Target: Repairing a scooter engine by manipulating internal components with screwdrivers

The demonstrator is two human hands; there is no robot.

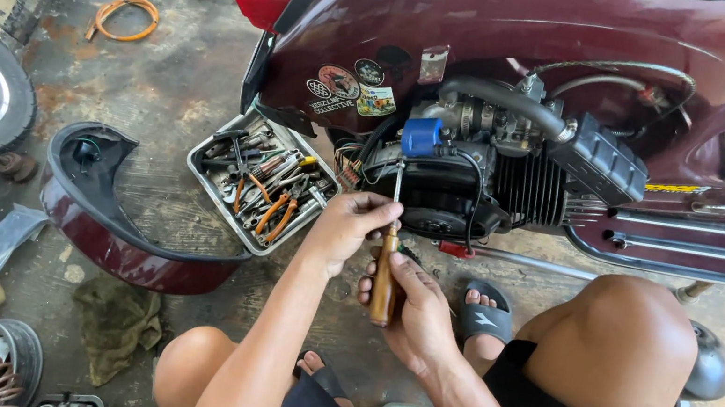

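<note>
Screwdriver [385, 278] gripped by right hand [417, 320], left hand [345, 228] steadying shaft.

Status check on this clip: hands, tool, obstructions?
Right hand grips screwdriver handle. Left hand pinches its shaft. Tip up at engine. Nothing blocking it.

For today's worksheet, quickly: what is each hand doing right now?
Left hand: closed, pinching the screwdriver shaft.
Right hand: closed around its wooden handle.

Right hand [416, 313] grips the wooden-handled screwdriver [384, 277] upright against the exposed scooter engine [479, 177], left hand [348, 227] pinching its shaft; tray of pliers [263, 182] lies just left on the floor.
</note>
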